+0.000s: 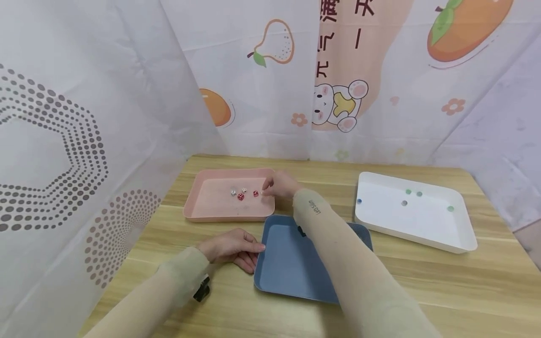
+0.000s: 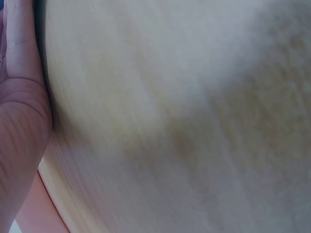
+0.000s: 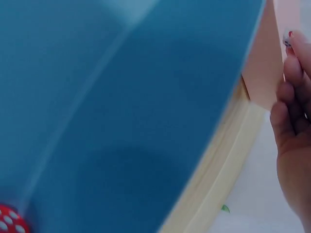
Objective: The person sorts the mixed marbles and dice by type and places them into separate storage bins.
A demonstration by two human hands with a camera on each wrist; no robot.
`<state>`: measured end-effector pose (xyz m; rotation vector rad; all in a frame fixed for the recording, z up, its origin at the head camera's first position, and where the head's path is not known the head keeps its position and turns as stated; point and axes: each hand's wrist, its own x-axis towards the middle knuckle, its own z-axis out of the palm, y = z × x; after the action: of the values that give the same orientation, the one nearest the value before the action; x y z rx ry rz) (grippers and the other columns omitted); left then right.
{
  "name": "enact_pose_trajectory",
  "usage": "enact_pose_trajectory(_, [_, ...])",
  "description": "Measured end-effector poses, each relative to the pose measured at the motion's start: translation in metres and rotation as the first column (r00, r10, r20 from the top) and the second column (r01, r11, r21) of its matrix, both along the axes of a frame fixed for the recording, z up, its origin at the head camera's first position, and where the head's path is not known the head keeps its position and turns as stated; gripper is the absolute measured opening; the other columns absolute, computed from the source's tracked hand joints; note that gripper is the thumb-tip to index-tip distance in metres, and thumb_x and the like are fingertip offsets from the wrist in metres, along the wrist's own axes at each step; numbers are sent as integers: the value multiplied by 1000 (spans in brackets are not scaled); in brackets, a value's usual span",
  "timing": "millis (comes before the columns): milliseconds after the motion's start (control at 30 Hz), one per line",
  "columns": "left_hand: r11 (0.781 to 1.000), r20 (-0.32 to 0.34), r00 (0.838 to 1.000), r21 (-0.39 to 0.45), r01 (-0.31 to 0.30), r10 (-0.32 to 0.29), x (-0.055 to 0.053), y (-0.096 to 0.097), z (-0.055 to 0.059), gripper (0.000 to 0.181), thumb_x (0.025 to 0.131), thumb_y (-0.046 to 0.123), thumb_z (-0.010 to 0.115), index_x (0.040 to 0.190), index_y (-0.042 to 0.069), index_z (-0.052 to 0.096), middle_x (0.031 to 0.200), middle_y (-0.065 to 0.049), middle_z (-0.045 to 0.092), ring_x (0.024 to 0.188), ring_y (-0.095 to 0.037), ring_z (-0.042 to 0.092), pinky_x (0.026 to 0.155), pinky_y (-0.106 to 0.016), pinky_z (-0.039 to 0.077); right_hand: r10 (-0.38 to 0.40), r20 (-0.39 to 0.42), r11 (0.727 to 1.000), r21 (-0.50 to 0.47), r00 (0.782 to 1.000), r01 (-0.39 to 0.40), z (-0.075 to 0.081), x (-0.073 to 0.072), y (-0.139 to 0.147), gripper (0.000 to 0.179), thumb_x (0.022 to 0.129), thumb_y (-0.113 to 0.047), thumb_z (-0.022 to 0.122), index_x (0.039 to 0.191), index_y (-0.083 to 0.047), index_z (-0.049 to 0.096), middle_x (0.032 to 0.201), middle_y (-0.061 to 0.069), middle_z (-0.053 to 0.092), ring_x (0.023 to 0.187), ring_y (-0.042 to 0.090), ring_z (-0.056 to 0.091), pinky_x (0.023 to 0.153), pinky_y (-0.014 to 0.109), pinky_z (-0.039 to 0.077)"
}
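Observation:
In the head view, my right hand [image 1: 282, 185] reaches over the right side of the pink tray [image 1: 192, 203]. Thumb and fingertips pinch a small white die [image 3: 287, 39], seen in the right wrist view. Left of those fingers lie a red die [image 1: 255, 193], another red die [image 1: 240, 196] and a couple of white dice [image 1: 244, 190]. My left hand [image 1: 235, 246] rests at the left wall of the blue tray [image 1: 283, 256], its thumb touching the rim and its fingers loosely extended. A red die with white dots [image 3: 10, 221] shows against the blue tray in the right wrist view.
On the right, a white tray [image 1: 427, 225] holds several small pieces, among them a green one [image 1: 450, 208] and a blue one [image 1: 359, 201]. All trays stand on a wood-grain table [image 1: 422, 277]. A printed curtain [image 1: 262, 126] hangs behind it. My right forearm covers part of the blue tray.

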<state>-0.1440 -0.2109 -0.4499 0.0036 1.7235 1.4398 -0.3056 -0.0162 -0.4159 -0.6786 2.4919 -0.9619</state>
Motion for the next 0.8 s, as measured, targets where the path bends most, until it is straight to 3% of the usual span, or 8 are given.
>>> enact_pose_trajectory(267, [1000,-6,1000,-8,10,-10,0,0,1,32,98,31,71,94,-1,72,81,-13,72,70,-19,74,73,-40,65,-53,-30,996,65,998,55,-7,2,-10,5,88,-15,82,93,-14,80,99,0,74,100,21,60,91,33,51])
enact_pose_trajectory(500, [1000,-5,1000,-1,5,-5,1,-1,1,31,97,30,72,94,-1,72,81,-13,72,70,-19,74,72,-40,65,-70,-82,986,144,994,81,-5,6,-13,4,85,-19,85,85,-21,81,115,0,68,117,24,50,110,42,38])
enact_pose_trajectory(600, [1000,-9,1000,-3,2,-2,1,-1,1,32,97,31,72,94,-1,72,81,-13,72,70,-19,74,72,-40,65,-66,-102,980,182,993,84,-3,8,-14,5,84,-21,86,82,-23,82,110,-2,69,115,23,49,108,43,38])
enact_pose_trajectory(800, [1000,-10,1000,-4,4,-4,1,-2,0,33,98,32,72,95,-1,72,82,-14,73,70,-19,74,72,-39,65,-37,-153,956,283,988,79,0,10,-16,8,83,-25,87,79,-23,81,83,-9,72,100,20,54,98,39,41])
